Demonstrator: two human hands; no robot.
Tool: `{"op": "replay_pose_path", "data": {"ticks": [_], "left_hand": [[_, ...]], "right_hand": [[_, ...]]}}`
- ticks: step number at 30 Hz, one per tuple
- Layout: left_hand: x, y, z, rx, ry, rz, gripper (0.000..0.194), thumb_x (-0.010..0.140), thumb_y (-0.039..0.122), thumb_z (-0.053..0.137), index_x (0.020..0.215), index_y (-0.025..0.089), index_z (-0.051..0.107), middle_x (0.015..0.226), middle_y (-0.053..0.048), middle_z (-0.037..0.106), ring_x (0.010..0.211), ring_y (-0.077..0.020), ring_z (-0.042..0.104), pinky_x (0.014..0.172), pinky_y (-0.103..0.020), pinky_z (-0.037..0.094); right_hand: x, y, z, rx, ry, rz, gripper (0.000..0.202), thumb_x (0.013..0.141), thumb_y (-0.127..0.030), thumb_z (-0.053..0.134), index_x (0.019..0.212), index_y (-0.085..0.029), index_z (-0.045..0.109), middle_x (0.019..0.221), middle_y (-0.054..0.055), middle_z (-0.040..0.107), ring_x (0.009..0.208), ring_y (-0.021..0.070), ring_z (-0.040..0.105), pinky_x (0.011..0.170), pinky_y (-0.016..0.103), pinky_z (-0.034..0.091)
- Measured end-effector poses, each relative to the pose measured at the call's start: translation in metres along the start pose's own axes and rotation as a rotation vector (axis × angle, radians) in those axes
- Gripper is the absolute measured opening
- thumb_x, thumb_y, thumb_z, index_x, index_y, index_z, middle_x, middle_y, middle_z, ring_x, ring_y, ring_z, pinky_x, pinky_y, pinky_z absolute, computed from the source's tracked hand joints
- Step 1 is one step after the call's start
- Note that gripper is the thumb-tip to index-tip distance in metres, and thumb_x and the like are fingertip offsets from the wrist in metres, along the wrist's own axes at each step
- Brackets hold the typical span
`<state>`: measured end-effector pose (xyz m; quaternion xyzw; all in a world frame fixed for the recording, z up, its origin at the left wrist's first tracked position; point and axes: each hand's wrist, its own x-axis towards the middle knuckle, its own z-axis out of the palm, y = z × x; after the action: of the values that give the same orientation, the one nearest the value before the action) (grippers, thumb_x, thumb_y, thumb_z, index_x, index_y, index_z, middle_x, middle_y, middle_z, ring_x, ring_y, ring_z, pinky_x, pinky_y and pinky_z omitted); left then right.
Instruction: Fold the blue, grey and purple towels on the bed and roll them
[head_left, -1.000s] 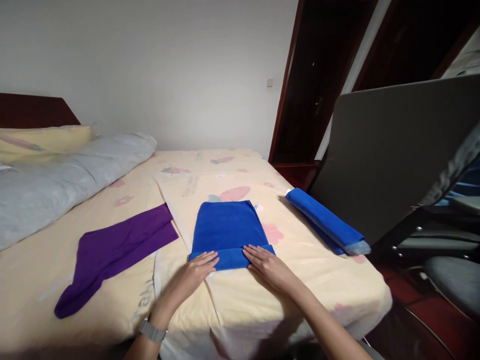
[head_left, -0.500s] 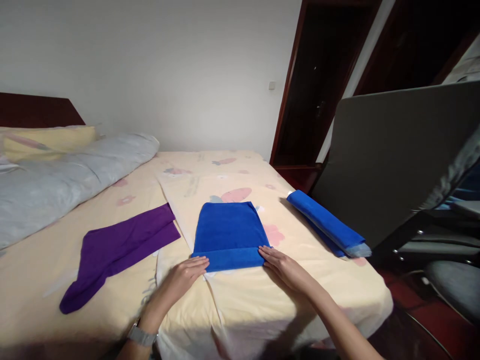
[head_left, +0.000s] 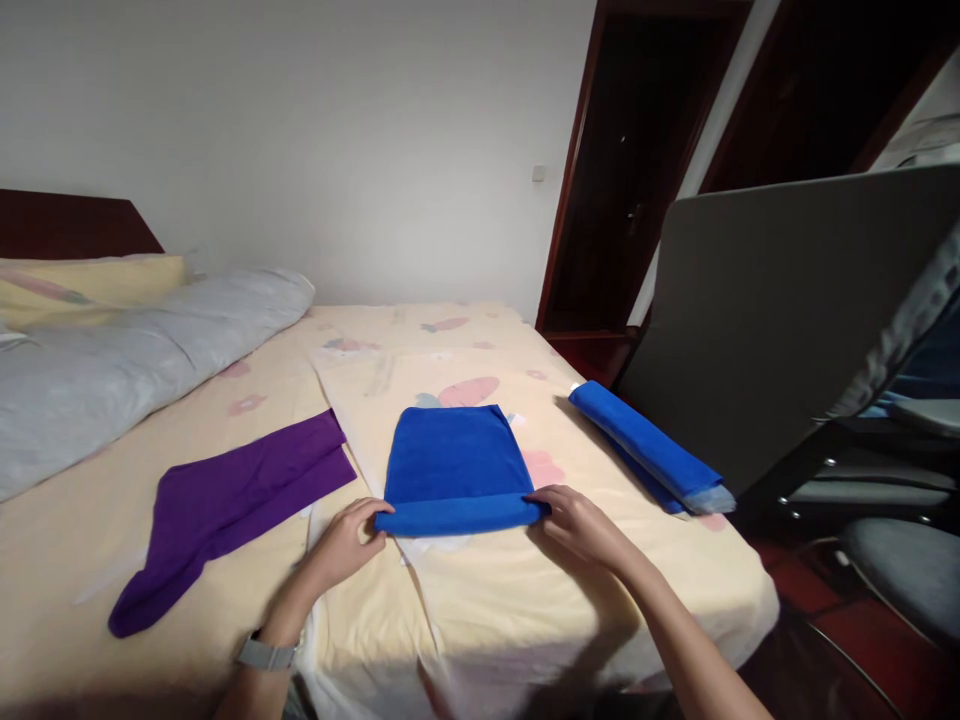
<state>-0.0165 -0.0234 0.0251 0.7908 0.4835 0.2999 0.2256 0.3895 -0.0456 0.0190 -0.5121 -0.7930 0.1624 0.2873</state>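
A blue cloth [head_left: 457, 455] lies on the bed in front of me, its near edge folded over into a band. My left hand [head_left: 351, 538] pinches the left end of that band between thumb and fingers. At the band's right end, my right hand [head_left: 574, 520] is closed on the cloth, its thumb partly hidden. To the left lies a purple cloth [head_left: 232, 500], folded lengthwise and bent at its near end. A second blue cloth [head_left: 649, 440], folded into a long strip, rests near the bed's right edge.
The bed [head_left: 480, 590] has a pale yellow patterned sheet. A grey quilt [head_left: 142, 350] and a yellow pillow [head_left: 97, 285] lie at the back left. Right of the bed stand a large dark panel [head_left: 780, 320] and a grey seat [head_left: 900, 575].
Both hands have gone from lying flat on the folded band to gripping its ends. The band looks narrower and slightly raised at its ends. The view has shifted slightly.
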Motion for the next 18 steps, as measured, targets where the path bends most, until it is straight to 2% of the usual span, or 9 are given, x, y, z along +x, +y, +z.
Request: {"op": "replay_pose_path", "data": {"ticks": [3, 7, 11, 14, 18], "left_hand": [[0.013, -0.007, 0.006, -0.152, 0.086, -0.134, 0.026, 0.080, 0.032, 0.060, 0.102, 0.022, 0.068, 0.099, -0.006, 0.074, 0.089, -0.0209, 0.069, 0.082, -0.030, 0.054], [0.034, -0.023, 0.017, -0.196, 0.297, -0.350, 0.043, 0.082, 0.051, 0.057, 0.105, 0.015, 0.067, 0.101, -0.013, 0.076, 0.092, -0.0249, 0.071, 0.080, -0.031, 0.054], [0.044, -0.028, 0.022, -0.142, 0.294, -0.410, 0.043, 0.081, 0.053, 0.057, 0.089, 0.014, 0.072, 0.092, -0.015, 0.077, 0.088, -0.0290, 0.072, 0.077, -0.033, 0.051], [0.044, -0.024, 0.022, -0.123, 0.298, -0.434, 0.037, 0.079, 0.051, 0.061, 0.080, 0.016, 0.074, 0.087, -0.014, 0.078, 0.088, -0.0307, 0.071, 0.075, -0.034, 0.049], [0.046, -0.020, 0.025, -0.168, 0.335, -0.475, 0.028, 0.073, 0.047, 0.067, 0.078, 0.020, 0.073, 0.086, -0.011, 0.078, 0.090, -0.0307, 0.072, 0.073, -0.032, 0.050]], "right_hand": [[0.012, 0.007, 0.001, 0.273, 0.049, 0.170, 0.034, 0.088, -0.024, 0.054, 0.119, -0.021, 0.068, 0.112, 0.007, 0.071, 0.100, 0.0246, 0.068, 0.089, 0.035, 0.054], [0.033, 0.023, 0.012, 0.469, 0.201, 0.374, 0.035, 0.089, -0.032, 0.059, 0.119, -0.018, 0.068, 0.108, 0.008, 0.074, 0.098, 0.0248, 0.069, 0.085, 0.033, 0.056], [0.049, 0.035, 0.023, 0.543, 0.235, 0.559, 0.035, 0.089, -0.034, 0.058, 0.112, -0.012, 0.071, 0.090, 0.009, 0.076, 0.078, 0.0217, 0.072, 0.071, 0.030, 0.058], [0.056, 0.038, 0.028, 0.544, 0.234, 0.570, 0.029, 0.086, -0.033, 0.061, 0.101, -0.013, 0.074, 0.078, 0.005, 0.075, 0.068, 0.0189, 0.070, 0.063, 0.026, 0.056], [0.061, 0.036, 0.031, 0.569, 0.268, 0.617, 0.023, 0.081, -0.030, 0.066, 0.094, -0.013, 0.075, 0.062, 0.002, 0.069, 0.057, 0.0160, 0.065, 0.052, 0.022, 0.051]]}}
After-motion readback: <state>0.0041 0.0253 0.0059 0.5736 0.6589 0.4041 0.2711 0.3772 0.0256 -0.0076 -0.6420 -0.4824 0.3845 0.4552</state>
